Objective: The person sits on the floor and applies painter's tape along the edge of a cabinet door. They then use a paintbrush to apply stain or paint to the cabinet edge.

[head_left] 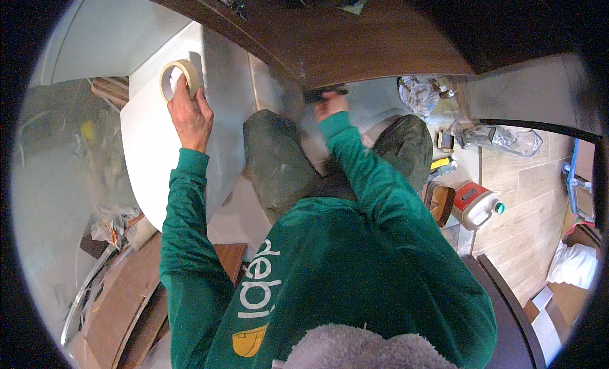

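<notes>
My left hand [190,118] grips a roll of cream masking tape [188,69] by its near rim, one finger over the ring's hole and the thumb outside it. The roll stands on a smooth white rounded surface [149,140] to my left. Ahead of my body, my right hand [334,104] is blurred, its fingers closed at a dark object [325,93] just below the lower edge of a dark brown wooden panel [380,45]. What that object is, I cannot make out.
To my right are a white jug with a red label [474,206], a brown tray [438,203], a yellow-handled tool [442,163], crumpled plastic [419,95] and a clear bag [507,140]. Brown boards [124,299] lie at the lower left. My knees [279,159] are bent between the hands.
</notes>
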Motion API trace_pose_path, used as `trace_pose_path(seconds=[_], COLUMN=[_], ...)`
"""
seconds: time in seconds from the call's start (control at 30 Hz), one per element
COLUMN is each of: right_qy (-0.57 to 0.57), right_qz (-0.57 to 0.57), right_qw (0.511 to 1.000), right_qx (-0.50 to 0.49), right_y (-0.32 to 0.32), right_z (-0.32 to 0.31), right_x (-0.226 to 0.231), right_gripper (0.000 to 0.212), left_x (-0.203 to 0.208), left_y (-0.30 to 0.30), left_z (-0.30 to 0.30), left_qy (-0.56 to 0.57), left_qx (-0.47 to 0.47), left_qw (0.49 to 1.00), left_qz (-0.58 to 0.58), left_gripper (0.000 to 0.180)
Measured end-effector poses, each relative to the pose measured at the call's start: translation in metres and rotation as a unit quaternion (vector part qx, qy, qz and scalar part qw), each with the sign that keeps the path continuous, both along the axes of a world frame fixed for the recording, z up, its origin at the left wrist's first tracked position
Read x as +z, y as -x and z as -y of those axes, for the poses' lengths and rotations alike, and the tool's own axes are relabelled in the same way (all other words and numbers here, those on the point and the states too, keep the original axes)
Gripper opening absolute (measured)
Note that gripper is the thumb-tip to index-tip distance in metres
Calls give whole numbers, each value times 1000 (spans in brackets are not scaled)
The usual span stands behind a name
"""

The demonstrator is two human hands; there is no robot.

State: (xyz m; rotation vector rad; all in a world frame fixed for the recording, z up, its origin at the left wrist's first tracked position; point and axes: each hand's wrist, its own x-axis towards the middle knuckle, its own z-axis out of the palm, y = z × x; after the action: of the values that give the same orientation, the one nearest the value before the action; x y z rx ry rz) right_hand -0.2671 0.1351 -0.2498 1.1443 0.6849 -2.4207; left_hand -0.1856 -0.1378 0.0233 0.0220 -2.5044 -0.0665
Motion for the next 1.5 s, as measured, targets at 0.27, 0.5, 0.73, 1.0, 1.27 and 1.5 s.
trace_pose_path(seconds=[0.27,0.5,0.73,1.0,1.27,1.5], right_qy=[69,-399,14,-24,-70,-35], right_qz=[23,-394,-19,-54,-113,-85], right_qw=[995,818,985,988,977,983], right_qx=[65,131,172,144,164,161], right_y=[-9,-15,-15,-21,-36,-75], right_z=[-6,67,33,42,52,39], right_x=[-25,-179,-46,-13,-31,-113], right_gripper=[18,35,10,15,12,13], left_x=[3,4,3,-1,0,-1], left_y=[3,3,2,5,6,4], left_z=[-4,-4,-6,-4,-1,-2], left_qy=[-12,-34,-65,-25,-14,-27], left_qx=[5,12,37,22,27,37], left_qw=[1000,999,997,999,999,999], left_qz=[-1,-6,-5,-27,-16,3], left_gripper=[47,45,44,43,43,45])
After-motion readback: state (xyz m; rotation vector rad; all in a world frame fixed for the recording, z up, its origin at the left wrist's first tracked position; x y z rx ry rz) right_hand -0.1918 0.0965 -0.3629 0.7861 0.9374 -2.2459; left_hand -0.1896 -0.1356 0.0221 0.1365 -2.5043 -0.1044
